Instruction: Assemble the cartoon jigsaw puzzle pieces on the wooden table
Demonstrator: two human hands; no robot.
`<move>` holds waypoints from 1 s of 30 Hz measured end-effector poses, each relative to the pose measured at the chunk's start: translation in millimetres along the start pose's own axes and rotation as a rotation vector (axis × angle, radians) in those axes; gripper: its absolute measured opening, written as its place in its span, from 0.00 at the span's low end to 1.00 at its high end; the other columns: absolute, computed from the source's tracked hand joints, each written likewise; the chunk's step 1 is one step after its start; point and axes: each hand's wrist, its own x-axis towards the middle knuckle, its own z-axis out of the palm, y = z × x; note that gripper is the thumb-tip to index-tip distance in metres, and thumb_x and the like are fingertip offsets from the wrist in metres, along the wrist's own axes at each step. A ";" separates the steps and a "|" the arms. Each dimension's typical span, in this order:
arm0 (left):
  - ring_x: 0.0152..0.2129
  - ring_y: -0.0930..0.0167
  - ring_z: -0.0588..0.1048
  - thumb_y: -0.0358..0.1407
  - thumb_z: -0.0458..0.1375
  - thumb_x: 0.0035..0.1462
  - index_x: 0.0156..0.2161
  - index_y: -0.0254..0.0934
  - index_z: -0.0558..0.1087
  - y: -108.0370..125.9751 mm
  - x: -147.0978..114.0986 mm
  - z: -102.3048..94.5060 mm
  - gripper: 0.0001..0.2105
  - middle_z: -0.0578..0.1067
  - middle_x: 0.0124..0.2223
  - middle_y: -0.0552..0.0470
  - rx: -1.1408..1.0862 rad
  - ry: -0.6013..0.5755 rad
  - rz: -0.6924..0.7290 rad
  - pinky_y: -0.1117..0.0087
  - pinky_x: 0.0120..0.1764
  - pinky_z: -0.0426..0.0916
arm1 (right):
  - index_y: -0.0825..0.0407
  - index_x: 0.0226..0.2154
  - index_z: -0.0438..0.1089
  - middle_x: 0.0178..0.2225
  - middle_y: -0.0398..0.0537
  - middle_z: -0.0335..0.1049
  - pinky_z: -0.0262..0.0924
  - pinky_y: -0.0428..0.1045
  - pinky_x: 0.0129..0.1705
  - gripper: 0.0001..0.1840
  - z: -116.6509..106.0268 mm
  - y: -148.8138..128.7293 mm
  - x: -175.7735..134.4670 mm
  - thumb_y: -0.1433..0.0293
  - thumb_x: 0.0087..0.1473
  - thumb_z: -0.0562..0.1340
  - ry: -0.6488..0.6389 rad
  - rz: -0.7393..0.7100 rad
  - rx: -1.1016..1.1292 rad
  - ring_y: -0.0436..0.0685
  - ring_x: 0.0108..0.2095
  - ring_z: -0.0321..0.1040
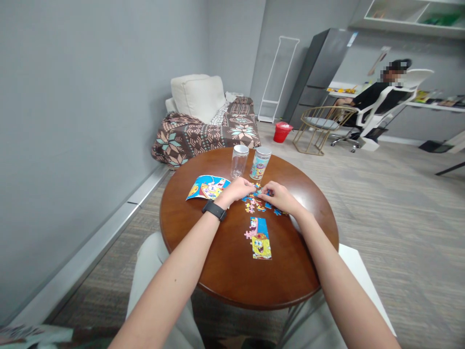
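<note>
Loose jigsaw puzzle pieces (250, 206) lie in a heap near the middle of the round wooden table (225, 261). At the heap's left edge, the fingers of my left hand (240, 189) are closed in a pinch on a puzzle piece, largely hidden by the fingertips. Opposite it, my right hand (279, 197) has its thumb and fingers bent together on another small piece among the heap. Closer to me lies a joined puzzle section (260, 245) with a yellow and a pink cartoon figure. A curled picture sheet (205, 187) rests left of my left hand.
Behind the heap stand a clear jar (239, 165) and a cartoon-printed canister (259, 165). Farther off are a sofa with a patterned cover (207, 135), a red bin (282, 132), a gold-framed chair (316, 128) and a fridge (316, 72). A person (370, 97) sits at the right.
</note>
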 end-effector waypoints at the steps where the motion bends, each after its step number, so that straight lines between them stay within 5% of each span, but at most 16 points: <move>1: 0.11 0.80 0.53 0.33 0.59 0.46 0.21 0.33 0.71 -0.5 0.1 0.3 0.07 0.58 0.12 0.61 0.006 -0.005 0.014 0.74 0.18 0.47 | 0.52 0.26 0.70 0.28 0.45 0.67 0.59 0.47 0.35 0.08 -0.1 0.3 0.0 0.64 0.50 0.63 0.000 -0.007 0.008 0.51 0.30 0.64; 6: 0.15 0.80 0.60 0.32 0.61 0.45 0.26 0.31 0.76 -0.4 -0.1 0.1 0.04 0.69 0.19 0.57 0.009 -0.029 0.082 0.76 0.21 0.53 | 0.53 0.27 0.70 0.27 0.45 0.68 0.59 0.47 0.32 0.10 -2.0 -5.7 -0.3 0.62 0.50 0.62 -0.024 0.005 0.078 0.51 0.28 0.64; 15: 0.10 0.80 0.51 0.35 0.58 0.49 0.24 0.35 0.67 1.9 -0.5 2.4 0.07 0.53 0.13 0.62 -0.196 -0.045 -0.107 0.76 0.15 0.43 | 0.53 0.29 0.69 0.27 0.45 0.71 0.59 0.47 0.32 0.12 -6.4 -7.2 -1.5 0.60 0.51 0.60 -0.009 0.074 0.230 0.51 0.27 0.65; 19: 0.16 0.79 0.65 0.33 0.57 0.49 0.25 0.35 0.64 -0.8 1.9 2.8 0.06 0.64 0.20 0.58 -0.400 0.017 -0.134 0.81 0.16 0.54 | 0.53 0.30 0.68 0.26 0.44 0.71 0.60 0.47 0.32 0.10 -5.5 -4.3 -0.5 0.63 0.49 0.61 0.034 0.086 0.282 0.51 0.27 0.66; 23: 0.23 0.75 0.74 0.31 0.54 0.52 0.28 0.34 0.64 0.7 1.2 2.2 0.03 0.71 0.26 0.53 -0.613 -0.069 -0.130 0.76 0.25 0.67 | 0.53 0.34 0.69 0.29 0.45 0.71 0.62 0.47 0.35 0.08 -5.2 -5.2 -0.4 0.68 0.48 0.61 0.054 0.028 0.245 0.51 0.30 0.67; 30: 0.26 0.73 0.76 0.30 0.60 0.52 0.28 0.32 0.67 -0.3 0.7 3.4 0.05 0.75 0.27 0.49 -0.607 -0.110 -0.109 0.74 0.30 0.68 | 0.53 0.37 0.68 0.28 0.44 0.71 0.63 0.47 0.34 0.10 -6.7 -5.6 -1.5 0.69 0.50 0.59 0.060 -0.039 0.195 0.50 0.28 0.66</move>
